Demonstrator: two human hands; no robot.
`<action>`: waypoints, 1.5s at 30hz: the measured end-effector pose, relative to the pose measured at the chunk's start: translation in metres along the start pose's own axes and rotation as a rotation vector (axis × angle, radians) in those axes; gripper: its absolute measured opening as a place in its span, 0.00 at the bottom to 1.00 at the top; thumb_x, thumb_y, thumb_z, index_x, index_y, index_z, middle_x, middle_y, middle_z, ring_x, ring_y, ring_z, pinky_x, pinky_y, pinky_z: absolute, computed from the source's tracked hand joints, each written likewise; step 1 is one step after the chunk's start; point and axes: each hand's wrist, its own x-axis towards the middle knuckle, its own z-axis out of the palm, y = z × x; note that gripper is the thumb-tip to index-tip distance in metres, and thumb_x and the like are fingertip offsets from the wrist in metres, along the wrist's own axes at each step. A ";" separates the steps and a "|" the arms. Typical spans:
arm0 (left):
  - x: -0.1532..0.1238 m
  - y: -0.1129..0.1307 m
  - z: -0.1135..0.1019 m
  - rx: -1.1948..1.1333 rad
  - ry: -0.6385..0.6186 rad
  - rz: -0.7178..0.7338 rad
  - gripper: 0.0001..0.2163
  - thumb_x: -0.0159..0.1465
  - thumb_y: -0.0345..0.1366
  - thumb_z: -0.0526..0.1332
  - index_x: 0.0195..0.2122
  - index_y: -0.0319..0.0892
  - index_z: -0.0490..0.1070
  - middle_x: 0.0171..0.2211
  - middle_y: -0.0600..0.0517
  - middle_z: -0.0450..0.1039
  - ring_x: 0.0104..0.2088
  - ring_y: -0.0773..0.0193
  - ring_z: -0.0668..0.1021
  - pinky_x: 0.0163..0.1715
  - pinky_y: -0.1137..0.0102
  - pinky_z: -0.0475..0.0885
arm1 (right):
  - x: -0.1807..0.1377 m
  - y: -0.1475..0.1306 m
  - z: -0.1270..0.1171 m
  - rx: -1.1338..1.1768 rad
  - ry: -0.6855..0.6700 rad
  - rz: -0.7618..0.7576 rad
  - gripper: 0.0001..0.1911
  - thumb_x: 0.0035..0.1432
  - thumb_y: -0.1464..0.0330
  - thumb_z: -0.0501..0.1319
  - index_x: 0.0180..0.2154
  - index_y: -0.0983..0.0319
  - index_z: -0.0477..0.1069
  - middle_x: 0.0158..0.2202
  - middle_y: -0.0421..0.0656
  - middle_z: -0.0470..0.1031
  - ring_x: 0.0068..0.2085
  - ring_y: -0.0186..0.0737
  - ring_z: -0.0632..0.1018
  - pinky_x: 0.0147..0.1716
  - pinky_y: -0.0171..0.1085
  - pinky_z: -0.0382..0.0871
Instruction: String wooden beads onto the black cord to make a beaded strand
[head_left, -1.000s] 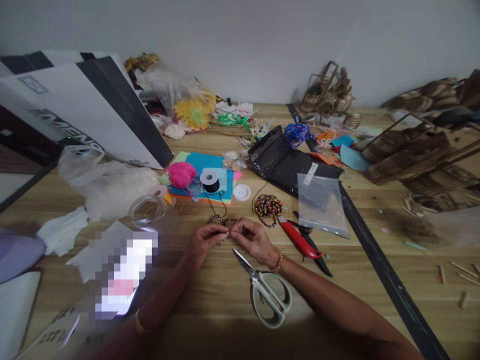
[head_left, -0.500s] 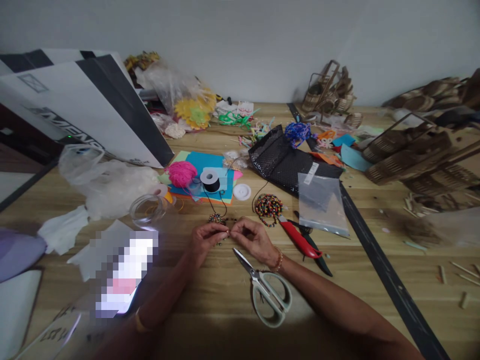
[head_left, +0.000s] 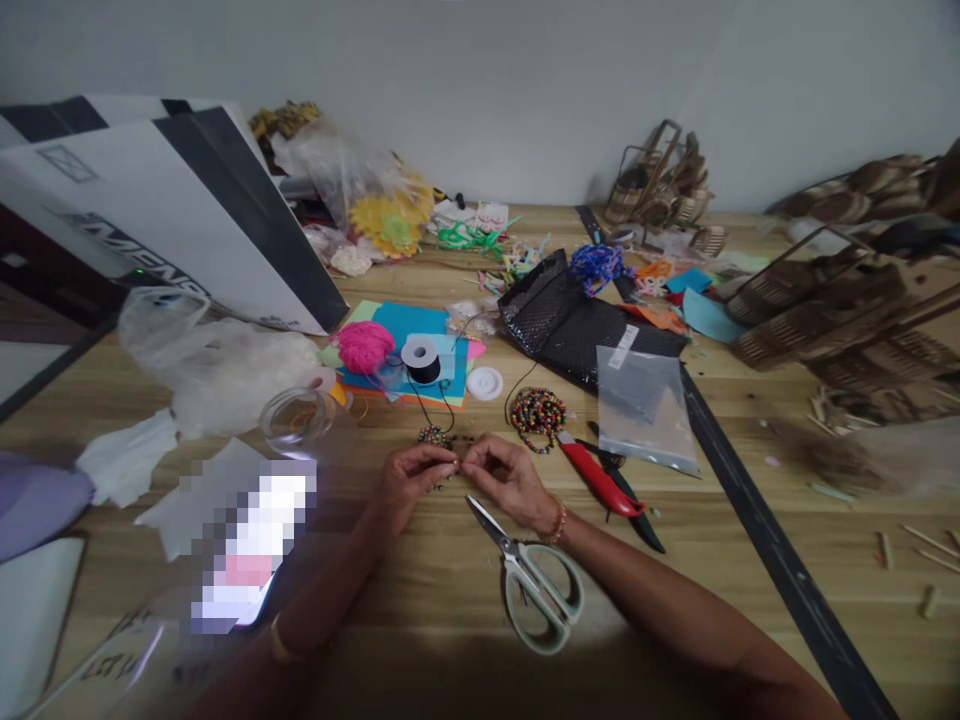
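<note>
My left hand (head_left: 411,478) and my right hand (head_left: 510,478) meet fingertip to fingertip above the table, both closed in a pinch. Whatever they pinch is too small to make out. Small multicoloured beads (head_left: 434,437) lie just beyond my left fingers, and a few more show below them. Black cord (head_left: 418,402) runs from these beads toward a white spool of black cord (head_left: 421,358). Near my right hand a coiled string of colourful beads (head_left: 538,418) rests on the wood. Scissors (head_left: 536,590) with pale handles lie below my right hand, tips toward my fingers.
Red-handled pliers (head_left: 604,480) and a clear zip bag (head_left: 646,410) lie to the right, by a black bubble mailer (head_left: 581,320). Pink yarn (head_left: 365,346) sits on coloured sheets. At left are a lit phone (head_left: 255,550), a tape roll (head_left: 296,420) and a large paper bag (head_left: 187,200).
</note>
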 end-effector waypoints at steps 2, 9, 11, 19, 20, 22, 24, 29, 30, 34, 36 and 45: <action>0.000 0.001 0.000 0.001 -0.002 0.002 0.06 0.47 0.34 0.70 0.28 0.41 0.79 0.27 0.51 0.80 0.28 0.65 0.77 0.31 0.73 0.69 | 0.000 0.001 0.000 -0.004 -0.002 0.002 0.11 0.58 0.63 0.60 0.28 0.64 0.68 0.25 0.40 0.66 0.26 0.32 0.67 0.26 0.31 0.61; 0.000 0.000 0.000 -0.023 0.004 0.014 0.06 0.46 0.33 0.70 0.27 0.41 0.79 0.26 0.52 0.80 0.28 0.66 0.77 0.31 0.73 0.70 | -0.001 0.003 0.001 -0.022 -0.002 -0.015 0.10 0.58 0.64 0.60 0.29 0.64 0.68 0.26 0.40 0.67 0.26 0.32 0.67 0.27 0.32 0.62; 0.000 -0.001 0.000 -0.023 -0.001 0.020 0.05 0.47 0.33 0.70 0.27 0.41 0.79 0.26 0.52 0.80 0.29 0.65 0.77 0.32 0.72 0.70 | -0.001 0.002 0.001 -0.017 -0.006 -0.016 0.10 0.58 0.64 0.59 0.28 0.63 0.68 0.26 0.40 0.67 0.27 0.32 0.67 0.27 0.32 0.62; 0.000 0.001 0.001 0.013 0.004 0.037 0.06 0.46 0.34 0.70 0.26 0.40 0.79 0.26 0.51 0.79 0.28 0.64 0.77 0.31 0.71 0.70 | -0.001 0.003 0.001 -0.014 -0.010 -0.008 0.11 0.58 0.63 0.60 0.29 0.63 0.68 0.26 0.40 0.67 0.27 0.32 0.68 0.27 0.31 0.63; 0.000 0.002 0.001 0.015 0.005 0.036 0.06 0.46 0.34 0.70 0.26 0.41 0.79 0.26 0.51 0.79 0.28 0.64 0.77 0.31 0.72 0.70 | -0.001 0.003 0.001 -0.008 -0.010 -0.008 0.11 0.58 0.63 0.60 0.29 0.63 0.68 0.26 0.40 0.67 0.27 0.32 0.68 0.27 0.31 0.63; -0.001 0.003 0.001 0.018 0.006 0.038 0.06 0.46 0.34 0.70 0.26 0.41 0.78 0.26 0.51 0.79 0.28 0.64 0.77 0.31 0.72 0.70 | -0.001 0.004 0.001 -0.001 -0.012 -0.011 0.11 0.58 0.63 0.60 0.29 0.64 0.68 0.26 0.40 0.67 0.27 0.32 0.68 0.27 0.31 0.63; -0.001 0.003 0.001 0.021 -0.002 0.043 0.06 0.46 0.34 0.70 0.26 0.41 0.79 0.26 0.51 0.79 0.28 0.64 0.76 0.30 0.72 0.70 | -0.001 0.004 0.001 -0.009 -0.015 -0.018 0.11 0.58 0.63 0.60 0.29 0.64 0.68 0.26 0.40 0.67 0.27 0.32 0.68 0.27 0.31 0.63; -0.002 0.006 0.003 -0.014 -0.022 0.035 0.06 0.44 0.33 0.71 0.24 0.40 0.78 0.24 0.52 0.77 0.26 0.66 0.75 0.28 0.73 0.69 | 0.000 0.002 0.001 -0.044 -0.013 -0.041 0.12 0.59 0.62 0.60 0.28 0.64 0.69 0.25 0.40 0.68 0.27 0.33 0.68 0.27 0.32 0.63; -0.002 0.007 0.003 -0.017 -0.019 0.034 0.06 0.44 0.33 0.71 0.24 0.40 0.78 0.24 0.52 0.77 0.25 0.67 0.75 0.27 0.74 0.69 | 0.000 0.002 0.000 -0.045 -0.012 -0.044 0.12 0.59 0.61 0.60 0.28 0.64 0.70 0.25 0.41 0.68 0.27 0.33 0.68 0.27 0.32 0.63; -0.001 0.006 0.003 -0.012 -0.011 0.049 0.06 0.44 0.33 0.71 0.23 0.40 0.78 0.24 0.52 0.77 0.26 0.66 0.75 0.28 0.74 0.69 | 0.001 0.002 -0.001 -0.009 -0.023 -0.040 0.12 0.58 0.61 0.61 0.29 0.63 0.71 0.27 0.42 0.70 0.28 0.34 0.70 0.27 0.32 0.64; 0.000 0.005 0.002 -0.008 -0.011 0.049 0.06 0.44 0.33 0.71 0.23 0.40 0.78 0.24 0.52 0.77 0.27 0.66 0.75 0.28 0.74 0.69 | 0.002 0.003 -0.001 0.030 -0.029 -0.017 0.12 0.57 0.61 0.62 0.30 0.63 0.72 0.27 0.42 0.71 0.29 0.34 0.71 0.27 0.32 0.65; 0.000 0.006 0.001 -0.008 -0.055 0.060 0.07 0.45 0.35 0.72 0.24 0.41 0.79 0.25 0.51 0.78 0.27 0.65 0.76 0.29 0.73 0.69 | 0.003 0.009 -0.002 0.266 -0.093 0.079 0.15 0.50 0.59 0.68 0.32 0.62 0.68 0.29 0.40 0.72 0.30 0.32 0.74 0.31 0.32 0.70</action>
